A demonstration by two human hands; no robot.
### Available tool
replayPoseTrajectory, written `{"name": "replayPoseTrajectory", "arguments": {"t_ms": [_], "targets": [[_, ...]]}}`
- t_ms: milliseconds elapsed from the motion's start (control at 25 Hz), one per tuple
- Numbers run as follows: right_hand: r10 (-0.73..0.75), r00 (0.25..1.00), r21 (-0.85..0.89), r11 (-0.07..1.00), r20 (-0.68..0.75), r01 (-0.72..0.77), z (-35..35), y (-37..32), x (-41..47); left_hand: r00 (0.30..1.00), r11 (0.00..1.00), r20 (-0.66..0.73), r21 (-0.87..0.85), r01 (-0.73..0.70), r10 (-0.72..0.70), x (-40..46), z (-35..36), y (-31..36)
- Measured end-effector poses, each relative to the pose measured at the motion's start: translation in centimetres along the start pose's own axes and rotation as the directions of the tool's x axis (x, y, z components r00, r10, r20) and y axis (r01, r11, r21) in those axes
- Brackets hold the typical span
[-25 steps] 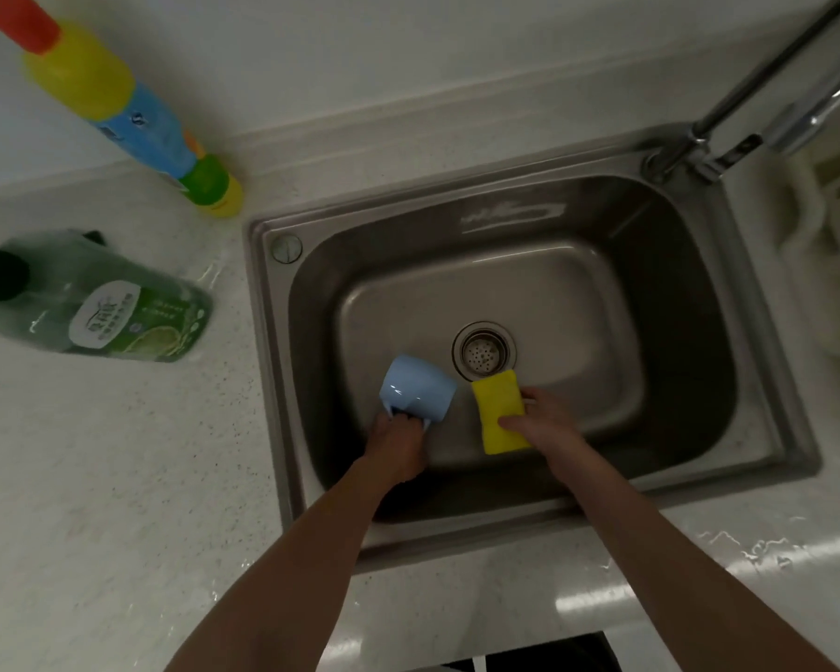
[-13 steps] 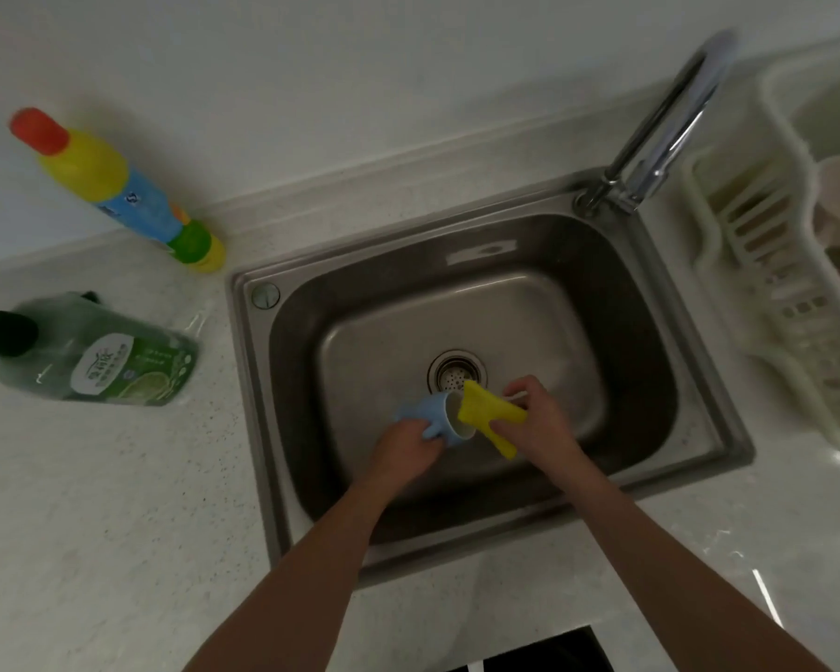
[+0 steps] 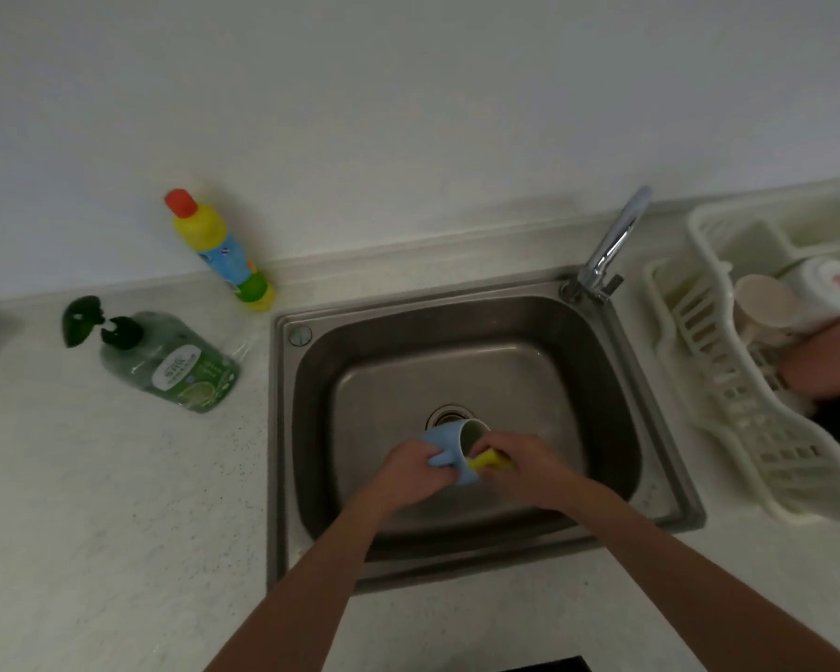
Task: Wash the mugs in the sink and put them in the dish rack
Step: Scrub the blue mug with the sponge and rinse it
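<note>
While both hands work over the steel sink (image 3: 597,380), a blue mug (image 3: 449,446) is being scrubbed with a yellow sponge (image 3: 493,460).

Left hand (image 3: 415,470) has its grip closed around the handle side of the smooth, rounded blue mug, which is tilted on its side above the round drain (image 3: 444,415), the opening facing right. Right hand (image 3: 524,465) pinches the soft yellow sponge against the rim of the mug. On the speckled pale table (image 3: 117,502) to the left, a green transparent soap bottle (image 3: 171,363) with a dark pump and a tall bottle (image 3: 219,249) of yellow, blue and green with a red cap. A curved chrome tap (image 3: 609,247) rises at the back right corner of the sink. On the right, the white plastic dish rack (image 3: 728,405) with slotted walls holds a beige mug (image 3: 767,308) and a pink mug (image 3: 825,361).
</note>
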State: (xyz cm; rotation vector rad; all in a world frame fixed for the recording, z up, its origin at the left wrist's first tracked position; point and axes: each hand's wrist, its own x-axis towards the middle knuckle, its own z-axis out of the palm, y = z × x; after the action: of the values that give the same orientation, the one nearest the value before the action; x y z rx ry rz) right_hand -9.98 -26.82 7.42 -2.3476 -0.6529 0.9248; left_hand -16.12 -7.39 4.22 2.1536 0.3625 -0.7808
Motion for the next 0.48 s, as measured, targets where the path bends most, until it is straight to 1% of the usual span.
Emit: {"name": "replayPoseTrajectory", "arguments": {"t_ms": [40,120,200,280,320,400,480], "targets": [[-0.02,0.999,-0.038,0.999,0.044,0.021,-0.6,-0.3,0.0,1.0,1.0,-0.016,-0.008,-0.011,0.011,-0.4,-0.6,0.4],[-0.045,0.991,-0.168,0.984,0.129,0.067,-1.6,-0.9,-0.1,0.999,0.999,-0.033,-0.015,-0.033,0.032,-1.3,-1.9,1.4],[-0.062,0.986,-0.272,0.957,0.156,0.103,-2.3,-1.1,-0.2,0.998,0.998,-0.034,0.032,-0.06,0.061,-2.5,-2.9,2.8],[-0.092,0.984,-0.286,0.949,0.152,0.133,-3.0,-1.2,-0.1,0.996,0.994,-0.031,0.076,-0.08,0.083,-3.5,-3.4,4.0],[-0.103,0.982,-0.32,0.936,0.155,0.149,-3.5,-1.4,-0.3,0.995,0.993,-0.043,0.086,-0.083,0.087,-4.0,-3.6,4.5],[-0.145,0.979,-0.368,0.91,0.146,0.19,-4.1,-1.6,-0.3,0.996,0.996,-0.061,0.06,-0.065,0.069,-5.0,-4.0,5.2],[-0.213,0.969,-0.331,0.912,0.125,0.243,-4.9,-2.0,-0.5,0.995,0.997,-0.073,0.041,-0.067,0.07,-6.0,-4.4,5.9]]}}
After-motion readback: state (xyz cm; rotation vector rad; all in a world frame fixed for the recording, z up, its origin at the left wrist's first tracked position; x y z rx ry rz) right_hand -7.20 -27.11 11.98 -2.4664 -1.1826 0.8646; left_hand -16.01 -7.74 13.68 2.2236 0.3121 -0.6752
